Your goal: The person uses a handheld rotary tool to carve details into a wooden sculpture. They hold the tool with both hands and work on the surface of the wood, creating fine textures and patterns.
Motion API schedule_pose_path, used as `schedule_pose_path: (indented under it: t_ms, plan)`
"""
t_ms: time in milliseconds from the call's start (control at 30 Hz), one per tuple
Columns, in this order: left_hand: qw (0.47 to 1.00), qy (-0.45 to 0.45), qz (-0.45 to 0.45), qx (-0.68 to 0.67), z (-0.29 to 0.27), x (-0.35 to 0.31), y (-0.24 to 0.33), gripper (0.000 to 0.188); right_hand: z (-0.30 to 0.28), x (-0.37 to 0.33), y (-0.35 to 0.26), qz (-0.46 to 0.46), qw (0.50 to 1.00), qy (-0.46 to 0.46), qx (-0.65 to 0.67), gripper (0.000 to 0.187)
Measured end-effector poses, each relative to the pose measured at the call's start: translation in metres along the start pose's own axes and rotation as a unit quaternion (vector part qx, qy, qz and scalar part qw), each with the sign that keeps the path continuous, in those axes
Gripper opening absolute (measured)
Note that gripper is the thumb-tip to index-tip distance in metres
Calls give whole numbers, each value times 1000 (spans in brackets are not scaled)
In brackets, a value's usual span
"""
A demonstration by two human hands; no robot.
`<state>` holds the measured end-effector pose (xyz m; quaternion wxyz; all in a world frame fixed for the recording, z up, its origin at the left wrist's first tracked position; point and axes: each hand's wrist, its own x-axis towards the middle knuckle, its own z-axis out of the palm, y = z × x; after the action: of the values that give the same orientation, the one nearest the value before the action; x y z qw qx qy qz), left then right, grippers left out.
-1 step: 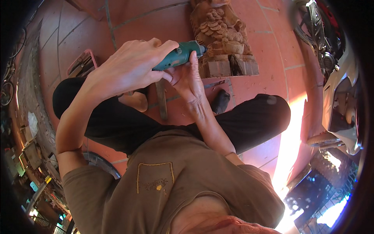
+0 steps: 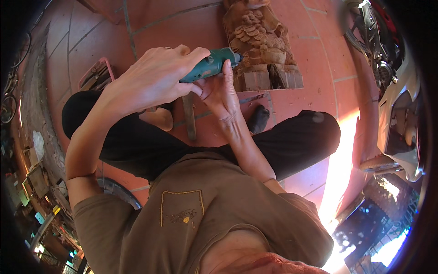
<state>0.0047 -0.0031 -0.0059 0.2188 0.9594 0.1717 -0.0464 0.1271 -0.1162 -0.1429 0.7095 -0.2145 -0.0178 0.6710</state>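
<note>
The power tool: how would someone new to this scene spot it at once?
At the top, find the carved wooden figure. By its lower left edge, the left hand grips the power tool, with the right hand against it. Its teal-green cylindrical body sets it apart from the brown wood.
</note>
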Motion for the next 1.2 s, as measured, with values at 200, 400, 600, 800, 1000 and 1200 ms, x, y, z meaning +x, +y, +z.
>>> schedule_pose_path:
  t_ms: [200,400,600,800,1000,1200]
  plan:
    - [1000,12,-6,25,7,9,-3,55,-10,13,-4,-11,1000,3,-10,67]
    - [1000,-6,-15,26,8,14,0,56,-14,14,-5,-17,1000,8,-5,61]
    - [1000,-13,-4,5,9,14,1,57,-15,11,-5,-16,1000,17,3,61]
    - [1000,-7,18,13,11,14,-2,59,-16,7,-4,-22,1000,13,1,62]
    - [999,-6,19,30,9,13,-2,59,-16,7,-2,-11,1000,-4,6,63]
    - [999,-25,3,37,-3,6,1,59,-9,4,4,9,1000,-11,18,63]
